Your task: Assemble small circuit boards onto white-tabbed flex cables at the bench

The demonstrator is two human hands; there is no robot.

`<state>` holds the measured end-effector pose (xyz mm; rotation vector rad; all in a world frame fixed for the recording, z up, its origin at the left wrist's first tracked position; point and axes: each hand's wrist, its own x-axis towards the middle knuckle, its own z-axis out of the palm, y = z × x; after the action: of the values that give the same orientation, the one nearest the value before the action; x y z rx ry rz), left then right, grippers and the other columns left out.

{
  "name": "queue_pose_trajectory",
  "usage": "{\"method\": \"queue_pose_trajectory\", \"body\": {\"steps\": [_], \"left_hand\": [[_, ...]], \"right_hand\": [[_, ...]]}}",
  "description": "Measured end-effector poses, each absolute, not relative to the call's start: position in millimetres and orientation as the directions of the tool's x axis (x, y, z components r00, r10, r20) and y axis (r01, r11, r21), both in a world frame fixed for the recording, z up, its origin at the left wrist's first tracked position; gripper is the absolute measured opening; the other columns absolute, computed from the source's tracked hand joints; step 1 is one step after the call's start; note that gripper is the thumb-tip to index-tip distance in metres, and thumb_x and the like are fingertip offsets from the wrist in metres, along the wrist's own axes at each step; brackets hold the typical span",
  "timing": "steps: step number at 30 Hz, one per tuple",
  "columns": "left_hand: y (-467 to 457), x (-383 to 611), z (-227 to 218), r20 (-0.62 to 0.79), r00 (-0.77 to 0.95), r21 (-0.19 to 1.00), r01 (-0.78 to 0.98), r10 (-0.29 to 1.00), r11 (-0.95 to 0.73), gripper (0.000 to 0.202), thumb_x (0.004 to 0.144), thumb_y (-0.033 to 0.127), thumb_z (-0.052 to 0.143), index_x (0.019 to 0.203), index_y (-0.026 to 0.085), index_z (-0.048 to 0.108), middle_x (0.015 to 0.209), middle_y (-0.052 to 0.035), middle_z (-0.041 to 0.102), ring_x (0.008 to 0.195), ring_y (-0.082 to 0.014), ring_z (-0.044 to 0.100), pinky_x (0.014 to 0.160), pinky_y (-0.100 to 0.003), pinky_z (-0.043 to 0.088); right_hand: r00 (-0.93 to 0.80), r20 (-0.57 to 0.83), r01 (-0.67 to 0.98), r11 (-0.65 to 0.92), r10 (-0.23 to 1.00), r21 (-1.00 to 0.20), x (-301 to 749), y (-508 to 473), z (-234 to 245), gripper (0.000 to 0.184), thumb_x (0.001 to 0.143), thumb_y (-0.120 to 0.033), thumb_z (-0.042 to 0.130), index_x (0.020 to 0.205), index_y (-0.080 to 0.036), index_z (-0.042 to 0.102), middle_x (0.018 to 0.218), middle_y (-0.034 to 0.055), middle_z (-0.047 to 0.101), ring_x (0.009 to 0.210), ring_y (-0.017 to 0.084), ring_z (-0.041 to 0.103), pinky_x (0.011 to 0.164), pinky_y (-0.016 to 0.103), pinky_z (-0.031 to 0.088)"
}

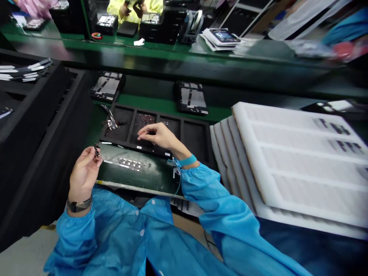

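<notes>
My left hand is raised near the bench's front edge and pinches a small dark metal part between thumb and fingers. My right hand reaches into the black compartment tray, fingertips curled down over tiny parts in a middle compartment. I cannot tell whether it has picked one up. A flat strip with rows of small pieces lies on the green mat between my hands. Both arms wear blue sleeves, with a teal band on the right wrist.
A stack of white foam trays fills the right side. Two dark device frames lie behind the tray. Tweezers rest at the tray's left end. Black racks stand at left. Another person in yellow works across the far bench.
</notes>
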<state>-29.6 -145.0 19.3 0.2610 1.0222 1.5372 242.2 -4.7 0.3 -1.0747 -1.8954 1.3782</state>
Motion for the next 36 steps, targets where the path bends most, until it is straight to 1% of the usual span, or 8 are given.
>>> {"method": "queue_pose_trajectory", "body": {"steps": [3, 7, 10, 14, 18, 23, 30, 36], "left_hand": [[-135.3, -15.0, 26.3, -0.338, -0.253, 0.729, -0.68, 0.906, 0.082, 0.023, 0.069, 0.014, 0.093, 0.079, 0.018, 0.072, 0.086, -0.0014, 0.072, 0.069, -0.0079, 0.061, 0.058, -0.016, 0.052], [-121.0, 5.5, 26.8, -0.254, -0.264, 0.779, -0.626, 0.931, 0.035, 0.027, 0.069, 0.02, 0.095, 0.083, 0.018, 0.071, 0.085, -0.0021, 0.073, 0.07, -0.0101, 0.064, 0.06, -0.019, 0.052], [-107.5, 23.6, 19.5, -0.186, -0.318, 0.846, -0.532, 0.93, -0.013, 0.032, 0.068, 0.025, 0.095, 0.085, 0.018, 0.069, 0.083, -0.0032, 0.074, 0.069, -0.0124, 0.066, 0.061, -0.022, 0.052], [-93.4, 47.9, 7.1, -0.127, -0.391, 0.917, -0.397, 0.912, -0.043, 0.039, 0.066, 0.028, 0.095, 0.095, 0.016, 0.073, 0.08, -0.0039, 0.076, 0.07, -0.0149, 0.07, 0.06, -0.024, 0.05], [-89.1, 65.5, 0.0, -0.114, -0.396, 0.933, -0.357, 0.911, -0.039, 0.04, 0.065, 0.029, 0.094, 0.097, 0.014, 0.077, 0.079, -0.0055, 0.077, 0.069, -0.0159, 0.071, 0.061, -0.026, 0.052], [-89.5, 73.3, -0.7, -0.163, -0.375, 0.92, -0.392, 0.913, 0.003, 0.036, 0.061, 0.026, 0.094, 0.091, 0.013, 0.078, 0.077, -0.0061, 0.078, 0.064, -0.015, 0.07, 0.06, -0.026, 0.054], [-89.8, 73.0, 0.1, -0.172, -0.366, 0.914, -0.405, 0.914, 0.01, 0.036, 0.06, 0.026, 0.094, 0.088, 0.014, 0.077, 0.077, -0.0059, 0.078, 0.067, -0.016, 0.072, 0.061, -0.026, 0.054], [-91.7, 71.5, 0.8, -0.137, -0.366, 0.947, -0.322, 0.92, 0.013, 0.036, 0.062, 0.029, 0.096, 0.088, 0.014, 0.076, 0.077, -0.0053, 0.078, 0.06, -0.0132, 0.067, 0.058, -0.025, 0.053]], "right_hand": [[-0.514, -0.072, 0.23, 0.056, 0.855, -0.972, 245.3, -14.6, 2.7, 0.033, 0.082, -0.042, 0.079, 0.101, -0.015, 0.081, 0.096, 0.009, 0.084, 0.049, 0.01, 0.051, 0.045, 0.026, 0.039], [-0.489, -0.066, 0.169, 0.02, 0.87, -0.985, 246.8, -21.3, 3.3, 0.031, 0.082, -0.043, 0.08, 0.095, -0.015, 0.081, 0.092, 0.0092, 0.084, 0.043, 0.007, 0.044, 0.043, 0.025, 0.034], [-0.473, -0.057, 0.16, 0.022, 0.879, -0.987, 246.2, -26.3, 5.0, 0.031, 0.083, -0.043, 0.078, 0.093, -0.014, 0.08, 0.089, 0.0089, 0.083, 0.043, 0.006, 0.042, 0.042, 0.024, 0.032], [-0.473, -0.007, 0.158, 0.078, 0.881, -0.984, 242.6, -38.1, 11.2, 0.027, 0.087, -0.041, 0.076, 0.09, -0.014, 0.079, 0.084, 0.0069, 0.081, 0.054, 0.01, 0.055, 0.05, 0.024, 0.041], [-0.446, 0.05, 0.129, 0.119, 0.894, -0.984, 237.4, -48.4, 15.0, 0.022, 0.09, -0.037, 0.073, 0.089, -0.015, 0.076, 0.078, 0.0053, 0.078, 0.069, 0.016, 0.067, 0.065, 0.027, 0.051], [-0.416, 0.059, 0.122, 0.12, 0.908, -0.985, 234.4, -49.7, 12.6, 0.022, 0.089, -0.038, 0.073, 0.087, -0.016, 0.074, 0.076, 0.0046, 0.077, 0.072, 0.018, 0.069, 0.072, 0.03, 0.054], [-0.429, 0.037, 0.118, 0.097, 0.903, -0.988, 236.1, -49.0, 10.7, 0.023, 0.088, -0.04, 0.074, 0.086, -0.017, 0.073, 0.076, 0.0052, 0.077, 0.074, 0.019, 0.071, 0.074, 0.031, 0.055], [-0.426, 0.039, 0.142, 0.109, 0.904, -0.984, 235.9, -50.4, 9.7, 0.021, 0.088, -0.038, 0.072, 0.086, -0.017, 0.072, 0.076, 0.0043, 0.076, 0.074, 0.018, 0.07, 0.075, 0.031, 0.055]]}}
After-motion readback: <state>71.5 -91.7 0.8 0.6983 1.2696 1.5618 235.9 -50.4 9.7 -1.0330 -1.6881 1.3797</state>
